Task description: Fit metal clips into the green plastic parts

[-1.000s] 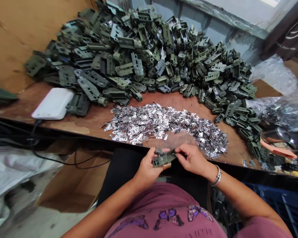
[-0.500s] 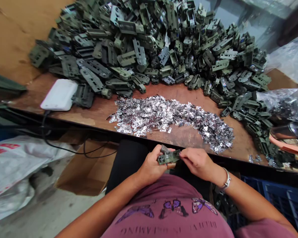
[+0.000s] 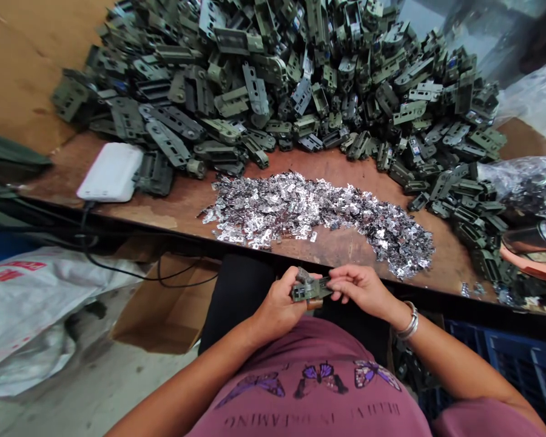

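Note:
My left hand is closed around a dark green slotted housing, held just in front of the table edge over my lap. My right hand has its thumb and fingertips pinched at the housing's right end. Whatever small piece those fingertips may hold is too small to make out. Beyond the hands, a heap of small shiny metal plates lies on the brown table. Behind it rises a big pile of similar green housings.
On the table's left sits a white box with a black cable hanging down. A cardboard box and a white sack are below left. To the right are an orange-rimmed container, plastic bags and a blue crate.
My right hand's fingers have shifted slightly left along the housing and curled in closer to its end. My left hand still holds the housing. The view has moved a little.

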Demonstrator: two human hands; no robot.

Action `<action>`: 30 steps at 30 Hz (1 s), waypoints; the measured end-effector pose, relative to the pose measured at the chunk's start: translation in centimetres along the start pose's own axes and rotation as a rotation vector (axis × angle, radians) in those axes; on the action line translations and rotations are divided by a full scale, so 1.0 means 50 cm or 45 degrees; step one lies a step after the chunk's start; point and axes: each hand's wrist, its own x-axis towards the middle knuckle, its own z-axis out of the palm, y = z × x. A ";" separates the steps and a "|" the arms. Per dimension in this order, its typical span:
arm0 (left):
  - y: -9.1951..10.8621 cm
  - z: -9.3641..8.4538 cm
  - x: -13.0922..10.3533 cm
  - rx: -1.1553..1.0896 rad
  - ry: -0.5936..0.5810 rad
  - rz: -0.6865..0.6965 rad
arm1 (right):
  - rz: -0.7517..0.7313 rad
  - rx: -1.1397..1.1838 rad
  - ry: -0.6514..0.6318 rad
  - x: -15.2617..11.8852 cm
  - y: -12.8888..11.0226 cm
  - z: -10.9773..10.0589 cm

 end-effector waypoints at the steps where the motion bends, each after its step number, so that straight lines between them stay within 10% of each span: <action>1: 0.001 -0.001 0.000 -0.022 0.026 -0.002 | 0.112 0.160 0.039 0.002 0.003 0.000; 10: -0.017 -0.004 0.004 -0.124 0.115 0.079 | 0.402 0.975 0.142 0.032 0.013 0.068; 14: -0.016 -0.038 -0.006 -0.324 -0.157 0.003 | 0.393 1.072 -0.013 0.030 0.012 0.080; 17: -0.004 -0.064 -0.013 -0.506 -0.358 -0.154 | 0.197 0.664 -0.103 0.025 0.005 0.079; 23: 0.015 -0.053 0.002 -0.817 -0.129 -0.452 | -0.349 -0.553 -0.149 0.097 -0.023 0.041; 30: 0.037 -0.031 0.017 -0.921 0.137 -0.412 | -0.228 -1.569 0.007 0.211 -0.032 0.005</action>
